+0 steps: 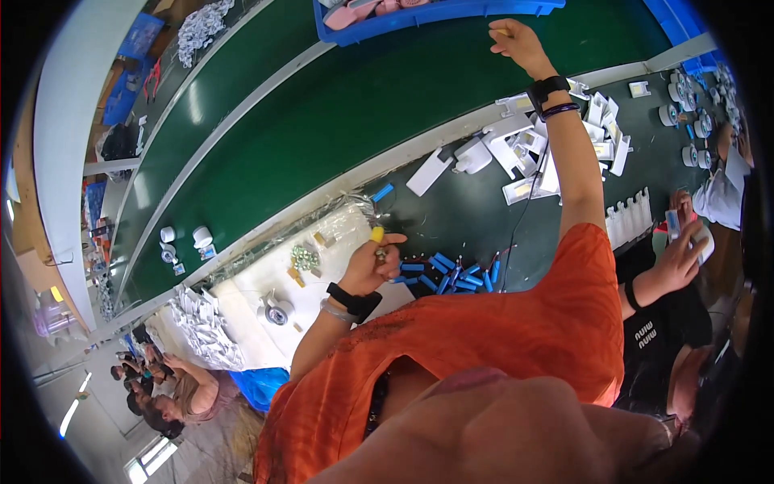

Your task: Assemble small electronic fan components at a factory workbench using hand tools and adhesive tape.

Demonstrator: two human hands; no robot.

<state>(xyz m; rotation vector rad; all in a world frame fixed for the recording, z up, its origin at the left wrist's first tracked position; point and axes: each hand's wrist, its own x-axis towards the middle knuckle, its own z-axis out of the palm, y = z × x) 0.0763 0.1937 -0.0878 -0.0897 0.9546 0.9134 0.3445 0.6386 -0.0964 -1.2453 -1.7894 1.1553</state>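
Observation:
My left hand (372,264) is closed near the workbench, with a small yellow piece (377,234) showing at its fingers. Beside that hand lie several blue cylindrical batteries (446,274), some with thin wires. A heap of small greenish parts (305,259) rests on the white sheet (250,302) to its left. My right arm reaches far out over the green conveyor belt (322,129). At its end my right hand (522,50) pinches a small yellowish piece (504,32), partly hidden by the fingers, close to the blue bin (435,26) of pink parts.
White plastic housings (524,149) are heaped under my right forearm. A round silver-white part (276,311) sits on the sheet, near a pile of white pieces (205,327). At right, a co-worker's hand (676,262) holds a white part. A metal rail borders the belt.

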